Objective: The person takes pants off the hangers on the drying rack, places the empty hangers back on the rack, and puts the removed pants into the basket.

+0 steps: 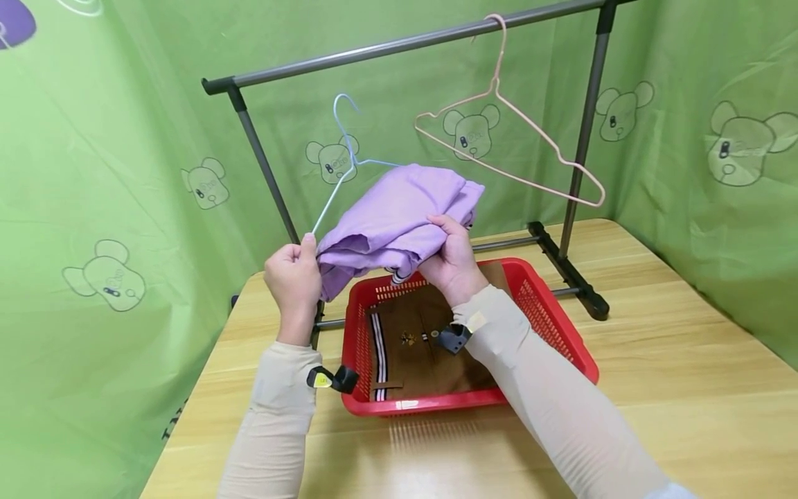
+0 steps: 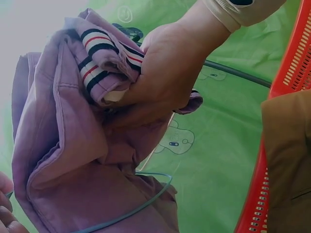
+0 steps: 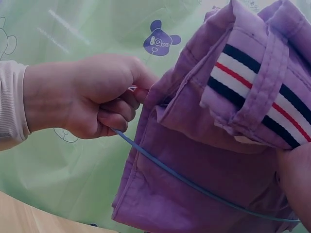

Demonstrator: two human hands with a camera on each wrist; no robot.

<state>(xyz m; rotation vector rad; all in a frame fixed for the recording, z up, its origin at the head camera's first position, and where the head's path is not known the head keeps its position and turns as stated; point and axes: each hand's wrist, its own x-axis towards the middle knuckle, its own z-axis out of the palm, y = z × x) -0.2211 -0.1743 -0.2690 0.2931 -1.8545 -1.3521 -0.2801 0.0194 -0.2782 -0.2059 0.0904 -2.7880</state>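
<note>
In the head view, my left hand (image 1: 294, 281) grips the lower left corner of a light blue wire hanger (image 1: 337, 197), whose hook points up. Folded purple pants (image 1: 399, 208) hang over the hanger, covering much of its right side. A striped band passes under a belt loop (image 3: 265, 77) on them. My right hand (image 1: 454, 263) holds the pants from the right, thumb on top, its fingers hidden beneath the cloth. In the right wrist view, the hanger's lower bar crosses in front of the purple fabric. Below both hands, brown folded clothing (image 1: 430, 326) lies in a red basket (image 1: 436, 400).
Behind my hands stands a grey metal rack (image 1: 386, 48) on the wooden table (image 1: 673, 333). A pink hanger (image 1: 530, 125) hangs from its bar at the right. Green curtains (image 1: 125, 173) with mouse drawings enclose the table.
</note>
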